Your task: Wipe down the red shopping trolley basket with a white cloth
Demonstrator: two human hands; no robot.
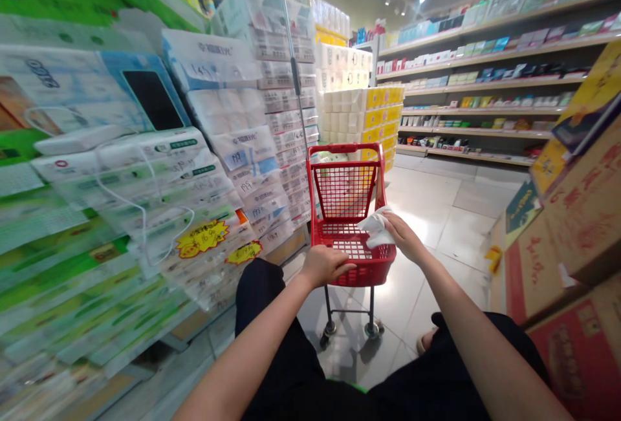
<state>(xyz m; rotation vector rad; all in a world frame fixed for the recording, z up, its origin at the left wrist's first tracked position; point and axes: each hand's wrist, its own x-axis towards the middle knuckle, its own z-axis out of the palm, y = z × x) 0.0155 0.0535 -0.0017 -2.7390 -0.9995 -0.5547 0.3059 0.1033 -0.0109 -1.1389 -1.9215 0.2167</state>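
Note:
In front of me stands a small red shopping cart [350, 275] with a plastic basket on thin metal legs and casters. My left hand [324, 266] is closed on the basket's near left rim, with the thumb lying along the top. A crumpled white cloth [377, 230], perhaps a wipe or tissue, is held in my right hand [398, 232] over the basket's right side. The cloth hangs against or just above the right rim; I cannot tell if it touches. The white grid of floor shows through the basket.
Stacked tissue packs [223, 117] rise close on my left, with a dark-screened phone [151, 100] and white cable on them. Cardboard boxes [572, 214] stand close on the right. Stocked shelves [485, 85] line the back beyond the tiled floor [436, 182].

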